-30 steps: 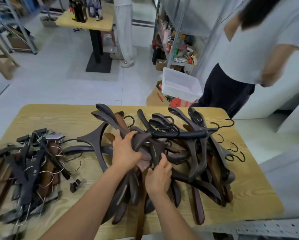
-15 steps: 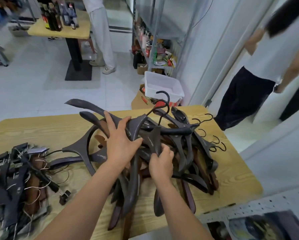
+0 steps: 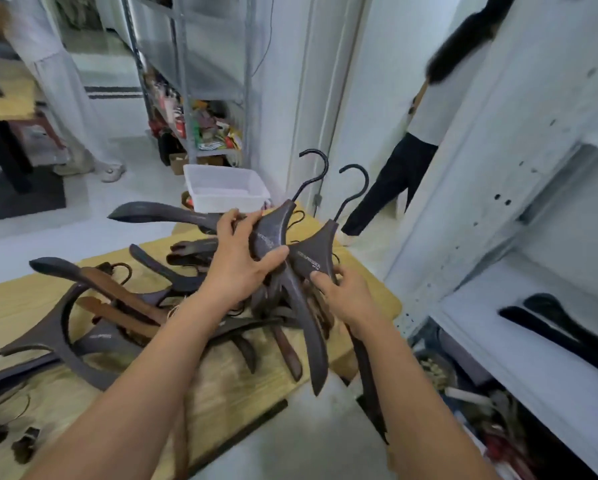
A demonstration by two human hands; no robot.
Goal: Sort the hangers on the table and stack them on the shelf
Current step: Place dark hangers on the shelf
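Left hand [image 3: 237, 268] grips hanger bundle [image 3: 273, 233] | right hand [image 3: 346, 296] grips second hanger [image 3: 311, 261] | now raised off table [image 3: 20, 306], turned toward shelf [image 3: 519, 368]

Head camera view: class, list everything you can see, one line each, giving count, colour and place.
held hangers: two, dark brown, raised, hooks up
hanger pile: many, brown, on the table
table: one, light wood, lower left
shelf: one, white, right, dark hangers on it
bin: one, white, floor beyond table
metal rack: one, grey, background
bystanders: two, background left and right
left hand, right hand: each grips one held hanger
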